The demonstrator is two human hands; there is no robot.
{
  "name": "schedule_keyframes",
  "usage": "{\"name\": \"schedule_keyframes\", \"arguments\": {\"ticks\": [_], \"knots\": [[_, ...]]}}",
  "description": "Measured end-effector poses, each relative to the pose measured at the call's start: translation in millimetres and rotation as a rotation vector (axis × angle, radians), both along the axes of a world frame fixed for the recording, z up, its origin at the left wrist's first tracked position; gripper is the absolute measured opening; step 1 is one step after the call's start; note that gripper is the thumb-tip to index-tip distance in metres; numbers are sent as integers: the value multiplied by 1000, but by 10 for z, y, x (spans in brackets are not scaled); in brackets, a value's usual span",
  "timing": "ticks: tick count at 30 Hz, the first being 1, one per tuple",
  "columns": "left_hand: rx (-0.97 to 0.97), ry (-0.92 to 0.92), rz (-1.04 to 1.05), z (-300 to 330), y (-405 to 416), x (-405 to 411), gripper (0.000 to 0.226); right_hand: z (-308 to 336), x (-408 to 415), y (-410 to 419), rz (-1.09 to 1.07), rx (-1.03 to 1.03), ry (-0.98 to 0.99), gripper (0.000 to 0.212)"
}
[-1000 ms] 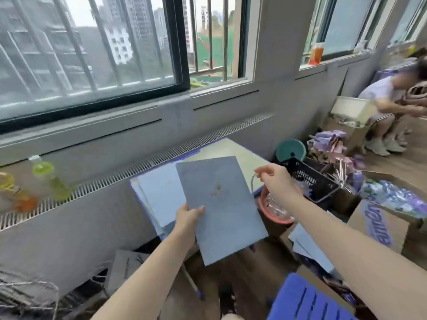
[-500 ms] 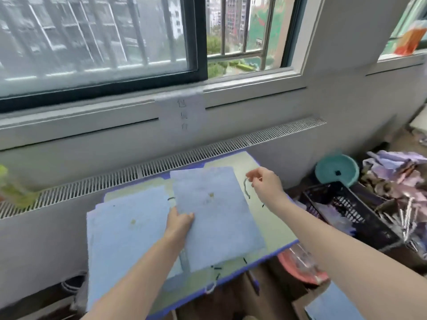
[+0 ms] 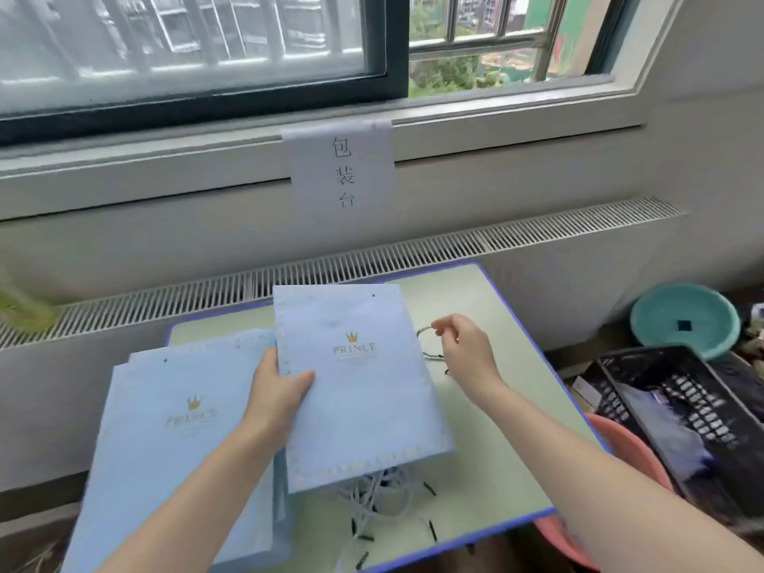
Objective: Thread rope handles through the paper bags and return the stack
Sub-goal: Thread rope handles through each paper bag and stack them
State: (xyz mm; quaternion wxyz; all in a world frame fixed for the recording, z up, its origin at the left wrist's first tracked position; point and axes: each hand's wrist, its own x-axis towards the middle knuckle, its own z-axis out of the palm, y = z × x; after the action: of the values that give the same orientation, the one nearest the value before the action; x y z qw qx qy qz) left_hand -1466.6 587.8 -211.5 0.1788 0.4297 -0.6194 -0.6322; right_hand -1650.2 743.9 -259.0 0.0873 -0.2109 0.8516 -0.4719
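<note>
So the left hand (image 3: 278, 390) had one flat paper bag (image 3: 359, 386) gripped by its left edge, thumb on top and fingers tucked underneath, holding it face-up over the middle of the counter (image 3: 488, 308). My guess is it was held that way so the punched top edge pointed away from the person, with the holes easy to reach. You could make out a small dark hole near the bag's far right corner.

The right hand (image 3: 463, 349) sat just off the bag's right edge, pinching a short rope handle (image 3: 428, 345) between thumb and fingertips. The rope curved down toward the counter beside the bag. Looked to me like it was staged right there for feeding an end into a hole, though nothing was threaded yet as far as I could tell.

The bag itself was pale blue, with a gold crown, "PRINCE" printed under it, and a dotted light border around the edges. It lay flat and folded, no handles visible on it.

The stack (image 3: 186, 440) of matching bags lay to the left, partly overhanging the counter's near edge. A loose pile of ropes (image 3: 384, 496) with dark tips poked out from under the held bag's near edge, close at hand for the next ones, I'd reckon.
</note>
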Motion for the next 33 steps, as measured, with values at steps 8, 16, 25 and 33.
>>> {"name": "schedule_keyframes", "arguments": {"ticks": [8,16,25,33], "knots": [[-202,215,17,-242,-76,-47,32,-527,-178,-97,14,-406,-107,40],[-293,387,215,-295,179,241,27,-666,143,171,365,-371,-23,34],[-285,546,312,-304,193,466,33,-869,1191,-58,594,492,567,74],[-198,590,277,-377,309,452,26,-851,867,-235,321,405,559,30]]}}
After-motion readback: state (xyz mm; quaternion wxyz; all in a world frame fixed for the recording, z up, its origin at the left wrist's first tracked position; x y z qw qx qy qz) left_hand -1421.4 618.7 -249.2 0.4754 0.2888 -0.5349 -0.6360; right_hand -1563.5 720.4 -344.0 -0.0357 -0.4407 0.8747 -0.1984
